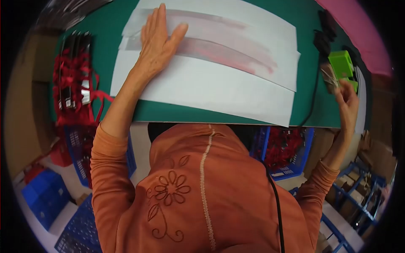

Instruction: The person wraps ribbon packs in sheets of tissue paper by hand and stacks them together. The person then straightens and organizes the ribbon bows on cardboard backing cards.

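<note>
My left hand lies flat with its fingers stretched out and the thumb apart. It rests over the left ends of two clear strips with a reddish, smeared tint. Under the strips are overlapping white sheets on the green table. My right hand is at the table's right side, thumb and fingertips pinched together. A thin, pale item shows at its fingertips, too small to name. Just beyond is a bright green plastic holder beside a small brown block.
Dark packs with red ribbons lie on the table's left. A black cable runs down the right side. Blue crates with red items stand below the table edge. Pink material borders the upper right.
</note>
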Tool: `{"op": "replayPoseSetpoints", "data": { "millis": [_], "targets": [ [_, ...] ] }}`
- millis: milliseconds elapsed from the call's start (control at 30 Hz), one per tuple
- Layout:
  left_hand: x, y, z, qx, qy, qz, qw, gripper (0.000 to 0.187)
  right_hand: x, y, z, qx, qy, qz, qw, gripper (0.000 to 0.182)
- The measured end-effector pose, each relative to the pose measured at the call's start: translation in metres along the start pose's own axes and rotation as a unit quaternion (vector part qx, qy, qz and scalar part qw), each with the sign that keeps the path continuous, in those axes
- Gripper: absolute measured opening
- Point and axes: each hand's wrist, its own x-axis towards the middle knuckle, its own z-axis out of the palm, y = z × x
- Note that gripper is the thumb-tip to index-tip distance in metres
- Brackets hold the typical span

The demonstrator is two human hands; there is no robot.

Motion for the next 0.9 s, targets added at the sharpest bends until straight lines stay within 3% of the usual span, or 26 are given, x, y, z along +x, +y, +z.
{"op": "replayPoseSetpoints", "data": {
  "millis": [33, 100, 167, 233, 267, 367, 433, 600, 800, 900],
  "targets": [
    [0.004, -0.003, -0.003, -0.095, 0.011, -0.022, 0.995, 0.055, 0.001, -0.041, 0.025, 0.004, -0.01, -0.003, 1.0, 0.031],
    [0.007, -0.008, -0.01, -0.288, 0.041, -0.061, 0.955, 0.05, 0.012, -0.102, 0.071, 0.15, -0.176, -0.136, 0.963, 0.032],
    [0.004, -0.014, -0.017, -0.265, 0.026, -0.062, 0.962, 0.051, 0.032, -0.137, 0.12, 0.137, -0.313, -0.261, 0.903, 0.031],
    [0.0, -0.02, -0.025, -0.22, -0.014, -0.056, 0.974, 0.053, 0.049, -0.173, 0.172, 0.134, -0.372, -0.319, 0.861, 0.032],
    [-0.001, -0.022, -0.03, -0.198, -0.035, -0.055, 0.978, 0.054, 0.053, -0.195, 0.197, 0.147, -0.342, -0.385, 0.844, 0.023],
    [0.001, -0.006, -0.057, -0.186, -0.056, -0.065, 0.979, 0.052, 0.076, -0.232, 0.252, 0.049, -0.396, -0.351, 0.847, 0.027],
    [0.002, 0.0, -0.068, -0.173, -0.081, -0.068, 0.979, 0.051, 0.087, -0.246, 0.272, -0.005, -0.473, -0.343, 0.812, 0.027],
    [-0.002, -0.037, -0.045, -0.17, -0.062, -0.02, 0.983, 0.043, 0.1, -0.247, 0.307, 0.057, -0.547, -0.292, 0.782, 0.028],
    [-0.002, -0.043, -0.042, -0.171, -0.059, 0.007, 0.983, 0.04, 0.1, -0.251, 0.311, 0.032, -0.559, -0.278, 0.78, 0.025],
    [0.002, -0.022, -0.062, -0.237, -0.073, -0.055, 0.967, 0.037, 0.097, -0.26, 0.309, -0.045, -0.536, -0.333, 0.774, 0.024]
  ]
}}
